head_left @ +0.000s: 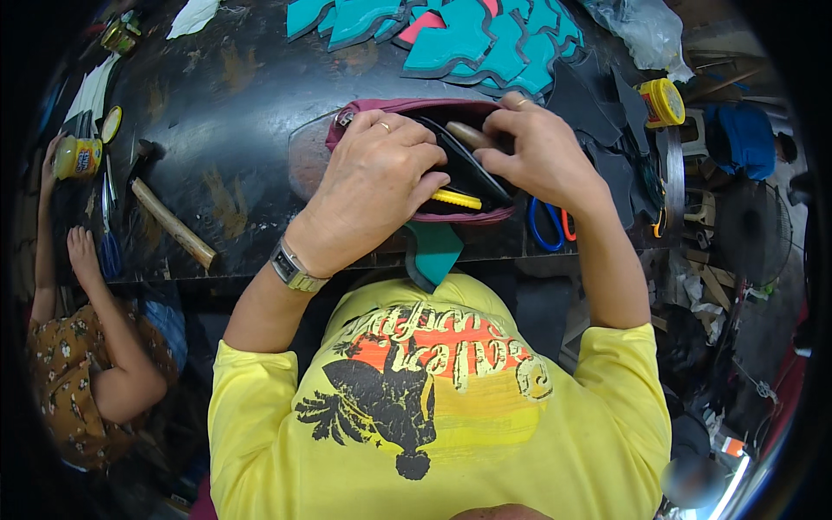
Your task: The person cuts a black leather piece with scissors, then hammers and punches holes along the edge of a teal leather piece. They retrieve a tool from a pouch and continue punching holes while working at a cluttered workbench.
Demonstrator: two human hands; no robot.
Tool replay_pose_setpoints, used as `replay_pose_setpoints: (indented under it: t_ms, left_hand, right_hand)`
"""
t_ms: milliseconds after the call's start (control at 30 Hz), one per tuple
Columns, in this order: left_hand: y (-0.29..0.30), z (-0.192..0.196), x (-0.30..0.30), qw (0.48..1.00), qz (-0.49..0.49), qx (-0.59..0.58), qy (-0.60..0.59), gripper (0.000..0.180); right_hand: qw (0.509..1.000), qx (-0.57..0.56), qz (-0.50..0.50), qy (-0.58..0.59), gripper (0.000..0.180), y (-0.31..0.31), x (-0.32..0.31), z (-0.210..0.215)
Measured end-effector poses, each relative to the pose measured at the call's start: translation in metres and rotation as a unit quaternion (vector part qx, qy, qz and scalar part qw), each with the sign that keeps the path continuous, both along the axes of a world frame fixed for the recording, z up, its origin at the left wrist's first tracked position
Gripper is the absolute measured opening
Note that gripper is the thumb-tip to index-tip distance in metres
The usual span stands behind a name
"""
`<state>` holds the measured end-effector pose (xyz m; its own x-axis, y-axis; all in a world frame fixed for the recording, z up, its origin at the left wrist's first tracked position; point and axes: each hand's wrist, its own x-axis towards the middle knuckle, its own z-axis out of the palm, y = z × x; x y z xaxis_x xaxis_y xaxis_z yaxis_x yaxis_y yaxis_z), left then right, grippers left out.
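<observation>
The left hand (381,165) curls over the open maroon zip pouch (425,107) on the table's near side, fingertips partly hidden; its grip is unclear. The right hand (539,147) bends at the mouth, its hold also unclear. A yellow ridged handle (457,200) shows inside, partly covered. Teal cutouts (442,43) run off the top edge.

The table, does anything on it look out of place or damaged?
One teal piece by the pouch juts past the near edge, apart from the teal pile at the far side. The table also has brown, worn-looking patches.
</observation>
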<state>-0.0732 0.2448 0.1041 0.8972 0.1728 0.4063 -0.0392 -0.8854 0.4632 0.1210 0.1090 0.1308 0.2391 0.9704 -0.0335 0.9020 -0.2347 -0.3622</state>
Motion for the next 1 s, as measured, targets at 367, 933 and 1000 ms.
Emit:
replay_pose_setpoints:
  t_ms: [367, 933, 1000]
  left_hand:
    - [0.037, -0.009, -0.045, 0.948, 0.128, -0.255, -0.142, 0.025]
    - [0.073, -0.057, -0.029, 0.82, 0.035, -0.568, -0.065, 0.036]
    - [0.074, -0.062, -0.029, 0.813, 0.032, -0.573, -0.098, 0.044]
  right_hand:
    - [0.756, 0.381, -0.099, 0.523, 0.028, -0.035, 0.03, 0.016]
    - [0.949, 0.244, 0.098, 0.174, 0.025, 0.055, -0.023, 0.024]
    - [0.969, 0.179, 0.109, 0.127, 0.03, 0.073, -0.038, 0.016]
